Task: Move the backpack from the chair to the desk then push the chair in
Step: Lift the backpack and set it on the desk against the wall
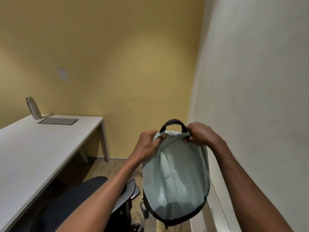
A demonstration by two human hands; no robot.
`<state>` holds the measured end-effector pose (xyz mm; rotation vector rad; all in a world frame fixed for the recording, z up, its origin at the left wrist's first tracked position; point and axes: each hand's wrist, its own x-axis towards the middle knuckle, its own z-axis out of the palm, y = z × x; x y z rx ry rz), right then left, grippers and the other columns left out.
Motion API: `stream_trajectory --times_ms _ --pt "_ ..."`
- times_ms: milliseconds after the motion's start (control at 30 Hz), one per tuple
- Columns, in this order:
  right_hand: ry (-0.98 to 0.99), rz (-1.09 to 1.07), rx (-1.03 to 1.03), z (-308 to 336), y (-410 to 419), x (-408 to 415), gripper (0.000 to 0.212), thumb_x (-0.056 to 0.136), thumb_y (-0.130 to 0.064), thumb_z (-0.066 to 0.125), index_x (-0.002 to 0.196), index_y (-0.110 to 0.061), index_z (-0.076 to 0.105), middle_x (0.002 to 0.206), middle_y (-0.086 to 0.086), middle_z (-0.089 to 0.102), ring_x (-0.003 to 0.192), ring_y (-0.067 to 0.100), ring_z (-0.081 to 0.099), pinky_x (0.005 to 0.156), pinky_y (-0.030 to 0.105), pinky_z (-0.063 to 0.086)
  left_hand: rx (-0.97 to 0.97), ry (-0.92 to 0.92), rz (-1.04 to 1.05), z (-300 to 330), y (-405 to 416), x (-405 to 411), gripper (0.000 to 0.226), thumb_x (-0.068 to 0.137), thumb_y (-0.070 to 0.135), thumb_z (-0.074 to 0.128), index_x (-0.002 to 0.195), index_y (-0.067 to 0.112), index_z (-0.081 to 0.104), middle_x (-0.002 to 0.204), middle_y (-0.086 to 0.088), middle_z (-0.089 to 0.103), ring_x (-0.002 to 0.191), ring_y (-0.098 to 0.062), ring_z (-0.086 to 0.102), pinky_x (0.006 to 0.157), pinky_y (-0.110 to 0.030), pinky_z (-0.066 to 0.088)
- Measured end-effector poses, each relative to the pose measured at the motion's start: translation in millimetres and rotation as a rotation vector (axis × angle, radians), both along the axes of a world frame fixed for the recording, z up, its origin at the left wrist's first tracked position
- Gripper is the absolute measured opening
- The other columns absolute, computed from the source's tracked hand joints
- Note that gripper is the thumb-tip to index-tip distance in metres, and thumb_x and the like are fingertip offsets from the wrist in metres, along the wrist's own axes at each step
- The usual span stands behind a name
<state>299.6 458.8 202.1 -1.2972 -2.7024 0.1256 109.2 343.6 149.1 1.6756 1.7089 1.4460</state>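
A pale green backpack [175,178] with a dark top handle and dark bottom edge hangs in the air, to the right of the chair and above the floor. My left hand [148,143] pinches its top left corner and my right hand [199,133] grips its top right corner beside the handle. The black office chair [80,195] stands below my left forearm, seat bare, pulled out from the white desk [33,156] on the left.
A metal water bottle [33,108] and a grey cable hatch [57,121] sit at the desk's far end. A yellow wall runs behind; a white wall with a low ledge [215,198] is close on the right. Carpeted floor lies between.
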Motion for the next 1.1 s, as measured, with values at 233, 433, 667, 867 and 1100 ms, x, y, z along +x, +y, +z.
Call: stream_trajectory --times_ms 233,433,667,867,1100 --pt "0.059 0.044 0.060 0.5 96.9 -49.0 0.021 0.081 -0.028 0.074 0.101 -0.030 0.069 0.089 -0.002 0.064 0.077 0.023 0.055 0.059 0.031 0.038 0.010 0.003 0.011 6.2 90.9 -49.9 0.018 0.094 0.021 0.063 0.088 0.009 0.075 0.073 0.004 0.063 0.066 -0.005 0.049 0.059 -0.026 0.038" --pt "0.014 0.146 0.058 5.0 177.8 -107.3 0.018 0.083 -0.027 0.070 0.099 -0.030 0.063 0.087 -0.006 0.059 0.081 0.023 0.056 0.060 0.032 0.038 0.007 0.025 0.043 11.7 165.2 -109.7 0.011 0.094 0.018 0.063 0.091 0.015 0.073 0.071 0.015 0.065 0.060 0.010 0.052 0.056 -0.009 0.037" --pt "-0.012 0.261 0.013 -3.2 252.4 -173.5 0.018 0.084 -0.027 0.067 0.095 -0.033 0.054 0.088 -0.004 0.059 0.086 0.026 0.058 0.065 0.037 0.044 -0.017 0.142 0.200 4.0 233.8 -174.9 0.016 0.093 0.024 0.066 0.090 0.011 0.057 0.072 0.008 0.057 0.061 0.000 0.048 0.055 -0.013 0.036" --pt "-0.018 0.405 0.091 -18.0 324.7 -244.6 0.028 0.084 -0.029 0.069 0.110 -0.030 0.057 0.106 0.003 0.068 0.096 0.029 0.062 0.061 0.033 0.035 -0.021 0.145 0.368 -5.9 291.5 -228.4 0.016 0.092 0.017 0.067 0.080 0.006 0.070 0.054 0.006 0.050 0.052 -0.007 0.040 0.056 -0.030 0.030" --pt "-0.119 0.605 -0.015 -34.9 440.6 -338.3 0.028 0.083 -0.036 0.072 0.083 -0.030 0.044 0.069 -0.008 0.049 0.070 0.023 0.051 0.051 0.032 0.030 -0.040 0.100 0.465 -22.9 374.8 -301.6 0.010 0.091 0.020 0.068 0.086 0.019 0.076 0.066 -0.003 0.067 0.055 0.000 0.046 0.054 -0.018 0.033"
